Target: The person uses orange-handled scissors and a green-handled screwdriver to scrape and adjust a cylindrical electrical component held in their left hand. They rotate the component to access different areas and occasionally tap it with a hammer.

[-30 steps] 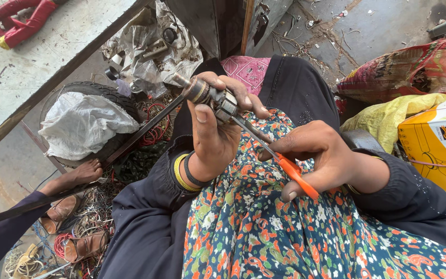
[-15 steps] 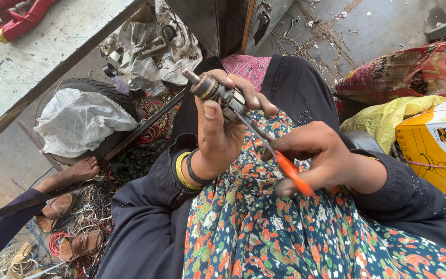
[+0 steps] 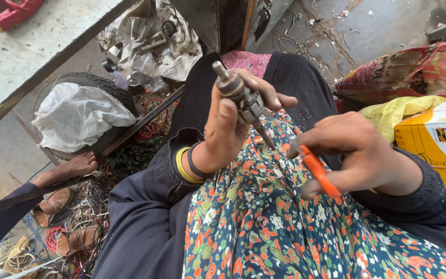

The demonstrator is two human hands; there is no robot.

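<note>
Left hand (image 3: 228, 129) fingers wrapped tight round a small metal part (image 3: 241, 98) held over the floral lap (image 3: 264, 217), right hand (image 3: 360, 152) just right, closed on orange-handled screwdriver (image 3: 318, 173), tip at the part.

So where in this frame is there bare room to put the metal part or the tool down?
Bare patches: the grey slab at upper left, beside the red thing, and the concrete floor at upper right above the red bag. The flowered lap is free under both hands. Crowded: the wire heap with sandals at lower left, and the scrap pile behind the tyre.
</note>
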